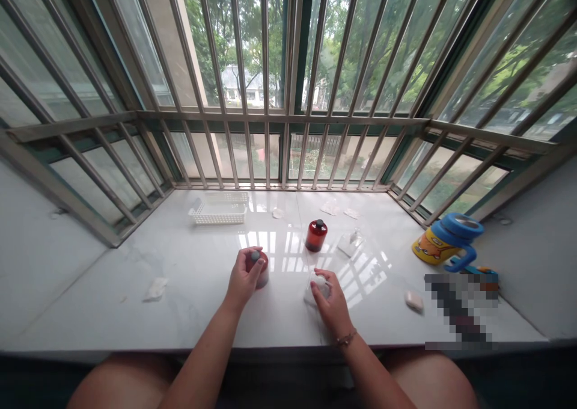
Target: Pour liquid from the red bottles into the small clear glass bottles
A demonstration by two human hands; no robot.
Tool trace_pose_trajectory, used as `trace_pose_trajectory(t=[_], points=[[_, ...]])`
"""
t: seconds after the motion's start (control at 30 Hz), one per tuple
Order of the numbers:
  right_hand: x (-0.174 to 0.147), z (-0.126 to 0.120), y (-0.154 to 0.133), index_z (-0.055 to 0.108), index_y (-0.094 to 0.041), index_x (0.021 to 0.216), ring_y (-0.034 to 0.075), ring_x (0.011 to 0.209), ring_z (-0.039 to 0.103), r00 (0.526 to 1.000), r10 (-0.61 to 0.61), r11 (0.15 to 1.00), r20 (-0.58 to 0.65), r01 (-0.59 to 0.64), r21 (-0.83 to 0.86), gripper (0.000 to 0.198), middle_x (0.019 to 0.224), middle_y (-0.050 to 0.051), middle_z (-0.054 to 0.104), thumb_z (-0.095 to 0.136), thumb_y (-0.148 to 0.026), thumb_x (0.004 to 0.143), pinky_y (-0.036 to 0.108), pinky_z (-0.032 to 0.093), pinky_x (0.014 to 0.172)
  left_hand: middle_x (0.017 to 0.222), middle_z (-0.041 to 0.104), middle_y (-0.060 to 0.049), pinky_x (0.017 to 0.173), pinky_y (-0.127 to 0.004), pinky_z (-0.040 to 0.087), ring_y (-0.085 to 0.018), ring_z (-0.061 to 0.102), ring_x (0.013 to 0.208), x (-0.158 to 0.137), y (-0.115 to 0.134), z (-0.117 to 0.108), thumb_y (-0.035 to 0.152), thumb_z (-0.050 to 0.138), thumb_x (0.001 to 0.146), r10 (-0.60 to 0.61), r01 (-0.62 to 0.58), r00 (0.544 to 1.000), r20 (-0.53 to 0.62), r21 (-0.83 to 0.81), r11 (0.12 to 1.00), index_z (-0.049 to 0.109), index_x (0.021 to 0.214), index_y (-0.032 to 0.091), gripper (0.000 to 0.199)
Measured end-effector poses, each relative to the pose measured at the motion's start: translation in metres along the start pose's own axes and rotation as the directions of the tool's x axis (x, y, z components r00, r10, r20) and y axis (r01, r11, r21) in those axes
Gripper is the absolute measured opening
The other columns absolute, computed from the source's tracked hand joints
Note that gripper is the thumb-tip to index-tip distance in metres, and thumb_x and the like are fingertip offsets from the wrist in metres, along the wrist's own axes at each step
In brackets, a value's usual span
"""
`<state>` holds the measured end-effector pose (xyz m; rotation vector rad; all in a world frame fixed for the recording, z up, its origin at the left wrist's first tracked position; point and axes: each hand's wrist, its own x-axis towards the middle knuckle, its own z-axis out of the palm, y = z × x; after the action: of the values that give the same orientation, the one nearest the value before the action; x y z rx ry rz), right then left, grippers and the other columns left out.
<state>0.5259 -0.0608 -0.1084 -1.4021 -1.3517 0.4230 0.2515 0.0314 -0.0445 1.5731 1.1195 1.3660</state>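
My left hand [244, 278] is wrapped round a red bottle [262, 271] with a dark cap, which stands on the white sill. My right hand [330, 299] closes round a small clear bottle [311, 293] with a whitish top, partly hidden by the fingers. Just beyond, between the two hands, stands a second red bottle [316, 238] with a black cap. A clear, flat-based bottle [350, 243] is to the right of it.
A white plastic basket [218, 219] sits at the back left. Crumpled tissue [155, 289] and scraps [330, 208] lie about. A blue-and-yellow mug [444, 239], a pale rounded object [414, 302] and a blurred-out patch [457, 307] are at right. Metal bars [283, 119] edge the sill [90, 307].
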Motion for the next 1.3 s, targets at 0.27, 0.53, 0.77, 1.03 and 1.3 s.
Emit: trace_pose_trajectory(t=[0.27,0.53,0.77,1.03,1.3], points=[[-0.003,0.001,0.004,0.053,-0.029,0.119,0.031,0.121,0.071,0.999,0.043,0.999,-0.023,-0.044,-0.013,0.033,0.132,0.011,0.071,0.067,-0.049,0.098,0.061,0.058,0.104,0.133,0.071,-0.013,0.117,-0.053,0.048,-0.029,0.067,0.128,-0.001,0.0,0.001,0.056,0.072,0.097,0.01,-0.01,1.0,-0.01,-0.035,0.999,0.057,0.127,0.027,0.045],[-0.002,0.0,0.002,0.052,-0.028,0.114,0.032,0.121,0.071,0.999,0.053,0.999,-0.004,-0.053,0.007,0.03,0.134,0.012,0.071,0.066,-0.049,0.098,0.062,0.057,0.103,0.132,0.072,-0.01,0.118,-0.049,0.047,-0.03,0.067,0.127,0.0,0.004,-0.003,0.058,0.064,0.101,0.015,-0.017,0.999,0.036,0.078,0.997,0.071,0.126,0.027,0.04],[0.0,-0.001,-0.004,0.064,-0.027,0.117,0.031,0.125,0.067,1.0,0.027,1.0,0.015,-0.027,0.001,0.029,0.131,0.011,0.07,0.064,-0.05,0.099,0.055,0.055,0.107,0.135,0.071,-0.012,0.117,-0.052,0.048,-0.029,0.066,0.131,0.0,-0.004,0.002,0.054,0.073,0.097,-0.037,0.036,0.999,-0.011,-0.068,0.997,0.06,0.117,0.025,0.038],[-0.003,0.0,0.004,0.061,-0.027,0.128,0.029,0.11,0.07,0.997,0.072,0.997,-0.03,-0.073,-0.038,0.045,0.131,0.011,0.07,0.071,-0.055,0.095,0.054,0.058,0.101,0.136,0.072,-0.011,0.12,-0.049,0.046,-0.03,0.066,0.132,-0.001,-0.003,-0.002,0.056,0.071,0.097,-0.046,0.046,0.998,0.032,0.004,0.999,0.067,0.131,0.027,0.045],[-0.001,-0.002,0.003,0.065,-0.028,0.128,0.031,0.118,0.068,0.999,0.046,0.999,0.014,-0.045,-0.026,0.038,0.131,0.011,0.069,0.067,-0.052,0.099,0.057,0.057,0.106,0.136,0.071,-0.012,0.118,-0.051,0.047,-0.028,0.066,0.133,-0.001,-0.008,0.001,0.05,0.077,0.095,-0.054,0.052,0.999,-0.007,-0.127,0.991,0.058,0.118,0.026,0.037]])
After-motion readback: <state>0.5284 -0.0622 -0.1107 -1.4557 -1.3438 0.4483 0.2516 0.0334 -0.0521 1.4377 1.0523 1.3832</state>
